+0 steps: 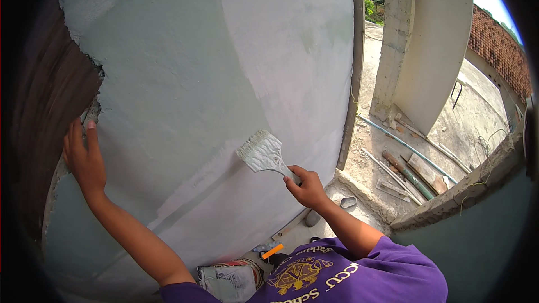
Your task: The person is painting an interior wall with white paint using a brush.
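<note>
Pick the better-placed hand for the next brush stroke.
Likely right: the right hand grips the brush by its handle, in front of the wall. The left hand holds no visible tool, at the wall's broken edge.

You are on a building or renovation site, partly open-air. A patchily coated wall (pixel 168 84) with a broken edge stands before you, a paint-smeared bucket (pixel 227 283) low beside it; on your right, a rough concrete pillar (pixel 396 39) rises from a dusty floor (pixel 477 118) strewn with pipes (pixel 420 186).
</note>
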Motion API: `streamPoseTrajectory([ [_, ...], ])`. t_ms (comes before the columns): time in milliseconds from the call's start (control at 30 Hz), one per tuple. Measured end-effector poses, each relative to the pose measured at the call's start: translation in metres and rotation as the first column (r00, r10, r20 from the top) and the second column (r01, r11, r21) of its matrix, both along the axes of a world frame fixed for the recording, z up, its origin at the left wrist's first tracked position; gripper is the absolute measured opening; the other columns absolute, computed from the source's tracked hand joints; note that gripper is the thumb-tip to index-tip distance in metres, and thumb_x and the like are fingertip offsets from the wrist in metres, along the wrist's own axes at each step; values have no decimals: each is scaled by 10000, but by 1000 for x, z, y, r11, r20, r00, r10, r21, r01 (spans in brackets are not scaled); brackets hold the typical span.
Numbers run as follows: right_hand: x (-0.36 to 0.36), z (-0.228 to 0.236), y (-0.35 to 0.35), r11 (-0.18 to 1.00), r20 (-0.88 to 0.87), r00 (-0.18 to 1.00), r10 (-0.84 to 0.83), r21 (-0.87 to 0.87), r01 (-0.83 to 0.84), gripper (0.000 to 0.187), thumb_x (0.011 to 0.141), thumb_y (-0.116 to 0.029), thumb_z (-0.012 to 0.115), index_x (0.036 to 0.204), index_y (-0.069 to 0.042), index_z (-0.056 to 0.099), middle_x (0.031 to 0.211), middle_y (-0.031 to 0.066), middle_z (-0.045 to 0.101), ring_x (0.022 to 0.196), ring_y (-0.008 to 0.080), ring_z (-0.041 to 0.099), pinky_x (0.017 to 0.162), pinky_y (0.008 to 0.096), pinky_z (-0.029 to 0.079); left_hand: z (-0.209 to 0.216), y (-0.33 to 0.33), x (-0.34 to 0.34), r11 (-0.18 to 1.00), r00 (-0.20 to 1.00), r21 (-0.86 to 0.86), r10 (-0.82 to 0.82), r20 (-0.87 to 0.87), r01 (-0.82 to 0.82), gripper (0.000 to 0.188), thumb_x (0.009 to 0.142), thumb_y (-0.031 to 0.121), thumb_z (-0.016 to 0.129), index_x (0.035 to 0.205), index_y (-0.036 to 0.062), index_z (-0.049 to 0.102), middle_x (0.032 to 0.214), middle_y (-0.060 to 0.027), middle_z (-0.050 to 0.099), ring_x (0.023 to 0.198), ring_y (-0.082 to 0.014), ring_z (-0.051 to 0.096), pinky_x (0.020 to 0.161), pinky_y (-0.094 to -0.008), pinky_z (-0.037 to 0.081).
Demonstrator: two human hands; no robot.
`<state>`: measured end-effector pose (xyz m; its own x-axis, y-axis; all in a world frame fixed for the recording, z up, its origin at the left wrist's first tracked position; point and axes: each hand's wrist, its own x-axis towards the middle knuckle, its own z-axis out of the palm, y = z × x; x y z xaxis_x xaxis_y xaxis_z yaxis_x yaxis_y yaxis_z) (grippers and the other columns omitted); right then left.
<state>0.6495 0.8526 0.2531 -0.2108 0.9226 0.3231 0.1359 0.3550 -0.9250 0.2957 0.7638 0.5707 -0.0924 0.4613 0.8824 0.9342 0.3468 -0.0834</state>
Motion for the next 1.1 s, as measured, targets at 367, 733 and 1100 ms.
streamPoseTrajectory([
  [367,11,3,-8,994,72,997,37,-109,-29,327,874,-236,639,1107,-7,642,716,158,654,599,209,613,607,332,489,-2,1,-4,1000,999,10,-28,18,28,515,996,396,436,1325,6,511,1356,-172,509,1259,-334,445,1088,-424,266],
  [733,8,7,-18,995,46,999,20,-103,-15,318,877,-226,635,1099,2,642,718,172,642,602,176,588,600,319,479,-1,0,-4,999,998,7,-54,34,54,526,994,406,441,1319,-2,514,1339,-179,517,1258,-335,446,1085,-421,272],
  [1100,7,15,-21,995,56,996,64,-84,-59,372,861,-248,637,1119,19,622,706,215,643,594,292,641,617,357,507,-1,0,-2,999,999,0,-37,39,37,551,994,414,438,1348,-4,493,1349,-193,503,1265,-343,443,1083,-416,282],
])
